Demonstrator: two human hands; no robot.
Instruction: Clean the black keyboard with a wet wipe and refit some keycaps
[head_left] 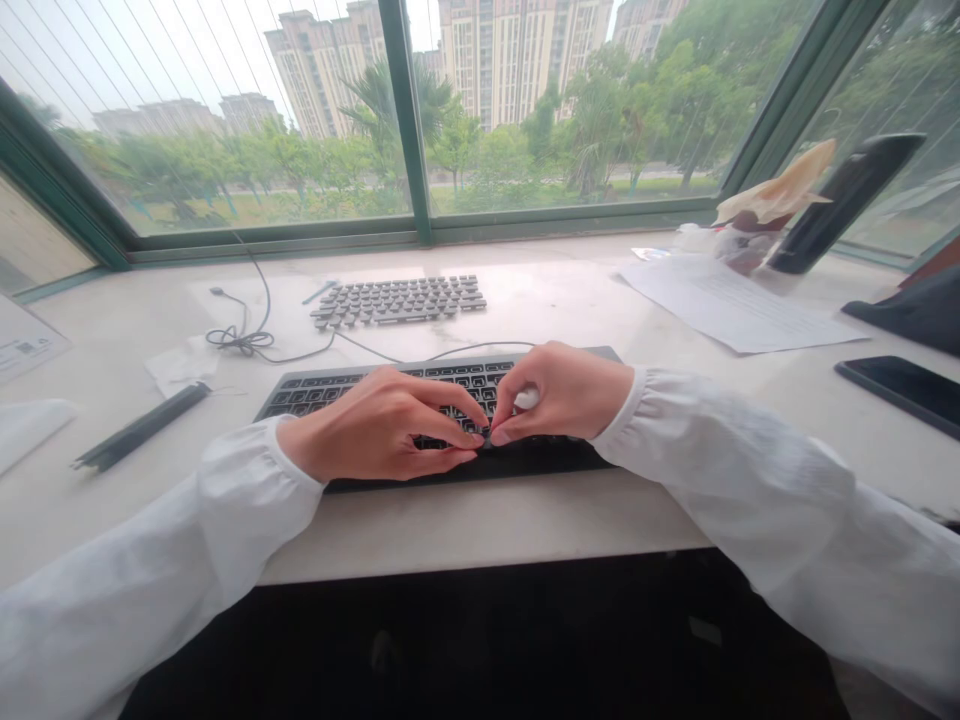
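Note:
A black keyboard base (577, 458) with its keycaps off lies near the table's front edge. Over its middle, my left hand (390, 425) has its thumb and fingertips pressed together at the lower rows. My right hand (559, 395) touches the same spot from the right, thumb and index finger pinched, with something white partly showing inside its curled fingers. Whatever sits between the fingertips is too small to make out. Behind the base, loose keycaps (405, 298) stand in rows on the table.
A coiled cable (240, 340), a white tissue (184, 368) and a black brush (142, 428) lie at left. To the right are a paper sheet (739, 300), a phone (904, 388) and a tilted black object (847, 200). The window frame (420, 232) bounds the table's back.

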